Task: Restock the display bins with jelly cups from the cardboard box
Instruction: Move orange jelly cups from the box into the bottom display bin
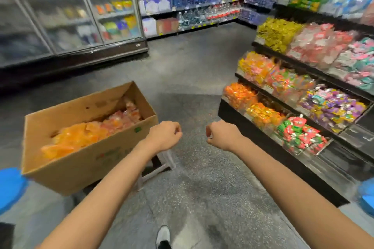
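Note:
An open cardboard box stands at the left on a low stool, holding several orange and pink jelly cups. Tiered clear display bins with colourful jelly cups fill the black rack at the right. Both my arms reach forward over the floor between box and rack. My left hand hangs just right of the box's near corner, fingers loosely curled downward and holding nothing. My right hand hangs the same way, left of the lowest bins, and is also empty.
Grey speckled floor runs between box and rack. Glass-door coolers line the far left, and drink shelves stand at the back. Blue objects sit at the left edge and right edge. My shoe shows at the bottom.

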Tool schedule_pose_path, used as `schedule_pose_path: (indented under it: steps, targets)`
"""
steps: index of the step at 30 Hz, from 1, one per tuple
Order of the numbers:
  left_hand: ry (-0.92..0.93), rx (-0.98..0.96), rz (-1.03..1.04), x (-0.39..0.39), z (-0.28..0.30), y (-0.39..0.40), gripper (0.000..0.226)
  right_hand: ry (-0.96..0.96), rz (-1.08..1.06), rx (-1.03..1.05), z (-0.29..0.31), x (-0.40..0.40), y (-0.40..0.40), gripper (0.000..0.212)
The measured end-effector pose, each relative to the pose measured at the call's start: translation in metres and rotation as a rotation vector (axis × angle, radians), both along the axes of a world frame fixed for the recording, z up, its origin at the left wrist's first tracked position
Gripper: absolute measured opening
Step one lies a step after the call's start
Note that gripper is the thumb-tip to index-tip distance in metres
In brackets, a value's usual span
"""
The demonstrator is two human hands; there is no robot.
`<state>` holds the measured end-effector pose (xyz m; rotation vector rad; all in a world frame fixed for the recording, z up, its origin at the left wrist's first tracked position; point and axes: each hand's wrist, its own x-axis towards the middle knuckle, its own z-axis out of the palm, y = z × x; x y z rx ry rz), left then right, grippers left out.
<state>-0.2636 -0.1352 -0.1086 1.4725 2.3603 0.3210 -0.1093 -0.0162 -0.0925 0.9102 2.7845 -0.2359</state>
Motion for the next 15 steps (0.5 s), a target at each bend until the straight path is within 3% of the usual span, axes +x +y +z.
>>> schedule_pose_path:
  steps: [15]
  targets:
    - [-0.209, 0.021, 0.444, -0.281, -0.059, -0.127, 0.012, -0.053, 0.394, -0.113, -0.039, -0.343, -0.06, 0.018]
